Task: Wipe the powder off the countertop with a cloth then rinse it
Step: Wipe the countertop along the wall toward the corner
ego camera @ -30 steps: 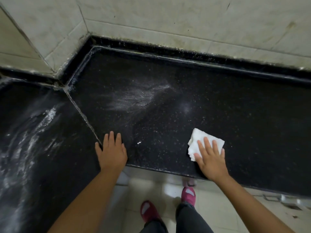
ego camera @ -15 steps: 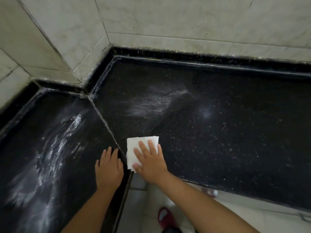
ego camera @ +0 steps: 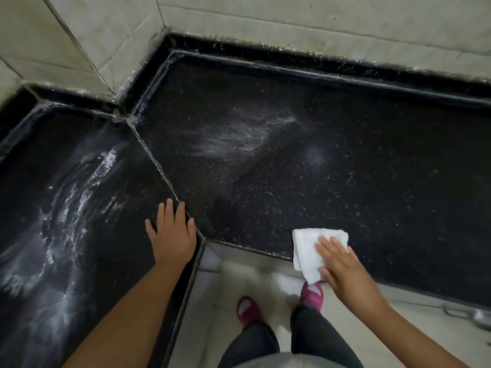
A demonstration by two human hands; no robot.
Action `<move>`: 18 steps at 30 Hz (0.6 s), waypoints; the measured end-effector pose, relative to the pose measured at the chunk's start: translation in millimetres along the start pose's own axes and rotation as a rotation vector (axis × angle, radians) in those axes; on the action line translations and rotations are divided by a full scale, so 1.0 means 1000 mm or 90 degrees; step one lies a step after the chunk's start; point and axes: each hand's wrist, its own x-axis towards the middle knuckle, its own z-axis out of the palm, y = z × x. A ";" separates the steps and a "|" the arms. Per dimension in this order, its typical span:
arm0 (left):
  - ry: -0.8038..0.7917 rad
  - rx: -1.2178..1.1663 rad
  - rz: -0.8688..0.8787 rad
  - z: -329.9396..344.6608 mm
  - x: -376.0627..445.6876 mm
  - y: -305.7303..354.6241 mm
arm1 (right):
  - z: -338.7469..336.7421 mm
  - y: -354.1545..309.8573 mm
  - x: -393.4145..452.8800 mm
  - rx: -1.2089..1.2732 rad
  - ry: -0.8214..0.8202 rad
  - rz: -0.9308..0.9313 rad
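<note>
At the counter's front edge, a right hand [ego camera: 342,264] presses a folded white cloth [ego camera: 309,249] flat with straight fingers, nothing curled round it; the cloth's lower corner hangs past the edge, over the floor [ego camera: 220,285]. Nearer the inner corner of the front edge, the left hand [ego camera: 171,235] rests palm down with its fingers spread, holding nothing, on the seam [ego camera: 156,166] where the two slabs meet.

Risk lies in that overhang: a stroke drawn toward the body would likely push powder off the edge onto the pale floor tiles and the pink slippers [ego camera: 312,290] below, and a cloth pinned only by flat fingers could slip off with it. A dry-looking cloth may also smear the powder instead of lifting it, as the streaks suggest.

The countertop [ego camera: 358,181] is black polished stone with fine pale flecks, so stray grains are hard to tell from the stone's own speckle. The cloth looks soft, thick and ribbed, a squarish pad.

Across the left slab, powder [ego camera: 74,197] lies in heavy curved white streaks reaching toward its left edge. Further back on the right slab, a thinner feathered patch [ego camera: 239,136] fans out, with a faint round haze to its right. At the back edge, a raised black lip meets grey-white marbled wall tiles [ego camera: 318,25], and white grit sits in the corner joint, where a flat pad may not reach.
</note>
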 end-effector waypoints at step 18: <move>0.029 -0.004 0.010 0.003 -0.004 0.000 | -0.016 -0.010 0.090 0.050 -0.148 0.188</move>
